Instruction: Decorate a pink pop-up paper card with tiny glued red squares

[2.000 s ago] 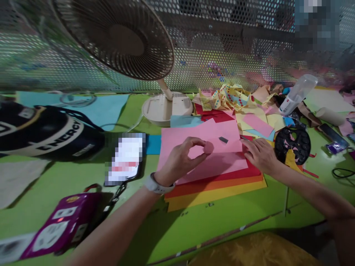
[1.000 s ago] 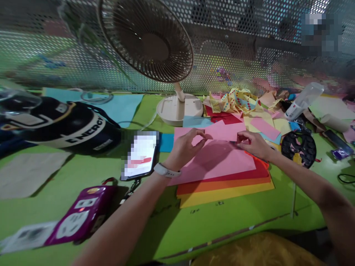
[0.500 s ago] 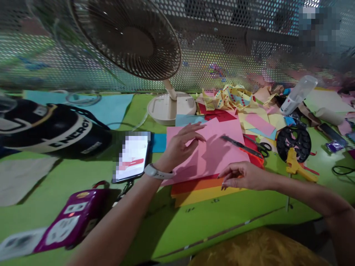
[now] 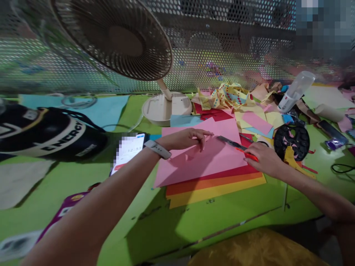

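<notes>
On the pink paper (image 4: pixel 180 166), my left hand (image 4: pixel 194 138) is laid out with its index finger stretched toward the right and the other fingers loosely bent; nothing is in it. It wears a pale wristband. My right hand (image 4: pixel 262 159) has its fingers closed around the handle of an orange-handled cutter (image 4: pixel 229 142), whose flat grey metal end points left over the paper. Red, orange and yellow sheets (image 4: pixel 216 190) stick out under the pink one. Just behind my right hand lie black-handled scissors, mostly hidden.
A fan (image 4: pixel 158 109) stands behind the papers. To the left are a phone (image 4: pixel 129 149), a black bag (image 4: pixel 69 136) and a purple device (image 4: pixel 59 214). Paper scraps (image 4: pixel 230 96), a bottle (image 4: pixel 296 92), a black round tray (image 4: pixel 292 142) and a yellow glue gun (image 4: pixel 291 157) lie right.
My right hand has moved up and right from the paper's near edge and taken hold of the orange-handled cutter. My left hand has lowered and stretched its index finger rightward.
</notes>
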`<action>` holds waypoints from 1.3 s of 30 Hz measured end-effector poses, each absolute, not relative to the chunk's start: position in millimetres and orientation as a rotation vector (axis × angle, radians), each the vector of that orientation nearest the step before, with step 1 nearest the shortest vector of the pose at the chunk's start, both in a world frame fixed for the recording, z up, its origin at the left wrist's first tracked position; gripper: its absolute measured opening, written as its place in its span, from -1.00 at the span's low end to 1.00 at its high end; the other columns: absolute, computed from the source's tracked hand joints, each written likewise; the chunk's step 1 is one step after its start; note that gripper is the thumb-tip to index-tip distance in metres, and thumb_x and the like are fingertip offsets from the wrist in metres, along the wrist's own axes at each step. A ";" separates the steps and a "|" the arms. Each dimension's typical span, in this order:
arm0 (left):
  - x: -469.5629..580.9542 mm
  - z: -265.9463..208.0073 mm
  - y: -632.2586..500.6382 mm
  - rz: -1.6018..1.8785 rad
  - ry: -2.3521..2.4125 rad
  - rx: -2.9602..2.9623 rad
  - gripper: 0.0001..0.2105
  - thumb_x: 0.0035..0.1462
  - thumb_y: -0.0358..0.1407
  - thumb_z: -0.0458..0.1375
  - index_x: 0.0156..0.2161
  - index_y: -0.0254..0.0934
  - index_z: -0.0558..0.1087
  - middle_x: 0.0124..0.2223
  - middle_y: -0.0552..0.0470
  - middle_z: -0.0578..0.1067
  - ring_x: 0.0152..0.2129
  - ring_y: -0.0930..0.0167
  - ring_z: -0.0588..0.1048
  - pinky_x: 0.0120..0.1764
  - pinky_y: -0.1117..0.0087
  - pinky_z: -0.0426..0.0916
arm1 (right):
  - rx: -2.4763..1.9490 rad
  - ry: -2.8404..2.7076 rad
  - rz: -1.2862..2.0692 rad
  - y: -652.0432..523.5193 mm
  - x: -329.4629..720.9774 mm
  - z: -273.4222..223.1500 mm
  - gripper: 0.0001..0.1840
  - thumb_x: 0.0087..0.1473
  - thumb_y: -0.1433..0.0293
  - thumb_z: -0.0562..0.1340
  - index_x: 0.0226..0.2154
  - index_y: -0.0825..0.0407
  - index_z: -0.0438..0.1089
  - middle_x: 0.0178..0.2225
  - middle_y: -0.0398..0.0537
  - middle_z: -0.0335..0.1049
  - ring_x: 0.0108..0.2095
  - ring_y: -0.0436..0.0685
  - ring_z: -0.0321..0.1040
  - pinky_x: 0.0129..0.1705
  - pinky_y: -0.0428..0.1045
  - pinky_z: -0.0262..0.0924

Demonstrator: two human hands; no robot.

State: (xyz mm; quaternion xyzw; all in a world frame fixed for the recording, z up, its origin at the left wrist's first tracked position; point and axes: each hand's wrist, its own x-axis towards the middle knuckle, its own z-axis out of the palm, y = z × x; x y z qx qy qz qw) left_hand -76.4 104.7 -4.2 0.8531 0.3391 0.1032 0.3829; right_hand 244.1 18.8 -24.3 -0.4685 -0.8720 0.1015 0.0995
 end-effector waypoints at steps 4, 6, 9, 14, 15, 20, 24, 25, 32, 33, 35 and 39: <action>-65.2 -5.0 106.8 0.284 0.891 2.220 -0.71 0.11 -0.34 -0.02 -0.40 -0.17 0.58 0.04 -0.04 0.57 0.01 0.29 0.50 -0.01 0.31 0.40 | -1.443 -2.594 0.156 18.9 241.1 -24.9 -0.70 0.16 0.23 0.22 -0.12 0.06 0.42 -0.11 0.13 0.42 -0.07 0.31 0.34 -0.05 0.17 0.26; -66.6 -8.7 110.7 0.365 1.024 2.264 -0.69 0.12 -0.33 -0.03 -0.24 -0.16 0.58 0.00 -0.01 0.58 -0.05 0.31 0.53 -0.01 0.32 0.40 | -1.482 -2.618 0.123 20.0 240.9 -24.8 -0.68 0.14 0.23 0.24 -0.10 0.07 0.41 -0.11 0.14 0.41 -0.07 0.33 0.34 -0.05 0.19 0.26; -76.9 -17.1 122.7 0.477 1.322 2.300 -0.69 0.12 -0.28 0.00 -0.12 -0.18 0.53 -0.11 -0.03 0.61 -0.19 0.28 0.56 -0.09 0.28 0.43 | -1.524 -2.654 0.099 21.1 241.0 -25.5 -0.68 0.13 0.26 0.26 -0.09 0.08 0.40 -0.10 0.15 0.41 -0.06 0.35 0.34 -0.06 0.19 0.27; -95.4 -31.3 143.1 0.428 1.528 2.302 -0.62 0.12 -0.17 0.07 -0.01 -0.30 0.47 -0.06 -0.20 0.57 -0.16 0.15 0.53 -0.09 0.13 0.42 | -1.591 -2.650 0.093 20.1 242.7 -29.5 -0.76 0.15 0.37 0.20 -0.11 0.07 0.40 -0.11 0.16 0.43 -0.09 0.32 0.36 -0.14 0.14 0.28; -96.8 -33.8 145.5 0.421 1.527 2.309 -0.60 0.12 -0.15 0.07 0.01 -0.31 0.45 -0.04 -0.22 0.56 -0.14 0.14 0.53 -0.09 0.12 0.41 | -1.597 -2.643 0.096 19.6 243.6 -30.6 -0.77 0.15 0.37 0.19 -0.12 0.06 0.39 -0.12 0.15 0.43 -0.10 0.31 0.37 -0.17 0.12 0.29; -92.6 -44.2 152.4 0.397 1.552 2.327 -0.54 0.12 -0.06 0.08 0.06 -0.25 0.42 -0.01 -0.19 0.55 -0.11 0.11 0.52 -0.08 0.13 0.39 | -1.540 -2.577 0.151 15.6 248.7 -34.6 -0.74 0.11 0.38 0.17 -0.12 0.04 0.39 -0.16 0.12 0.44 -0.14 0.28 0.38 -0.20 0.11 0.30; -84.3 -44.2 152.5 0.427 1.536 2.291 -0.51 0.09 -0.03 0.11 0.05 -0.30 0.42 -0.06 -0.20 0.56 -0.15 0.15 0.54 -0.11 0.19 0.41 | -1.491 -2.531 0.188 11.6 250.1 -32.4 -0.70 0.11 0.37 0.16 -0.08 0.04 0.40 -0.15 0.09 0.45 -0.12 0.26 0.39 -0.18 0.09 0.31; -82.4 -42.9 151.1 0.447 1.510 2.271 -0.53 0.10 -0.04 0.10 0.03 -0.30 0.44 -0.10 -0.18 0.58 -0.18 0.18 0.55 -0.14 0.22 0.42 | -1.476 -2.530 0.183 10.6 250.4 -31.6 -0.70 0.12 0.37 0.16 -0.08 0.04 0.40 -0.16 0.09 0.45 -0.12 0.26 0.39 -0.18 0.09 0.31; -73.4 -34.4 130.6 0.463 1.352 2.311 -0.64 0.16 -0.08 0.08 -0.05 -0.22 0.50 -0.12 -0.06 0.61 -0.22 0.26 0.54 -0.16 0.30 0.41 | -1.403 -2.479 0.181 -0.5 254.5 -31.0 -0.73 0.12 0.38 0.16 -0.09 -0.01 0.41 -0.19 0.03 0.47 -0.18 0.20 0.43 -0.21 0.05 0.34; -72.4 -33.8 128.1 0.451 1.342 2.327 -0.64 0.16 -0.08 0.08 -0.04 -0.21 0.51 -0.09 -0.06 0.61 -0.21 0.26 0.54 -0.15 0.30 0.40 | -1.389 -2.483 0.182 -2.1 254.6 -31.2 -0.73 0.13 0.38 0.16 -0.10 -0.01 0.41 -0.19 0.04 0.47 -0.18 0.20 0.44 -0.20 0.06 0.34; -70.7 -32.6 125.0 0.455 1.323 2.318 -0.63 0.15 -0.08 0.08 -0.03 -0.21 0.51 -0.07 -0.05 0.60 -0.20 0.26 0.54 -0.14 0.31 0.40 | -1.358 -2.495 0.173 -4.6 254.3 -31.6 -0.74 0.15 0.37 0.16 -0.11 0.01 0.41 -0.20 0.05 0.48 -0.18 0.21 0.44 -0.18 0.08 0.35; -71.6 -31.3 128.5 0.505 1.247 2.204 -0.65 0.14 -0.08 0.10 -0.06 -0.18 0.53 -0.11 -0.01 0.62 -0.21 0.29 0.55 -0.16 0.36 0.41 | -1.340 -2.508 0.147 -6.9 252.6 -33.8 -0.75 0.16 0.38 0.15 -0.11 0.02 0.42 -0.21 0.06 0.49 -0.18 0.23 0.46 -0.17 0.10 0.37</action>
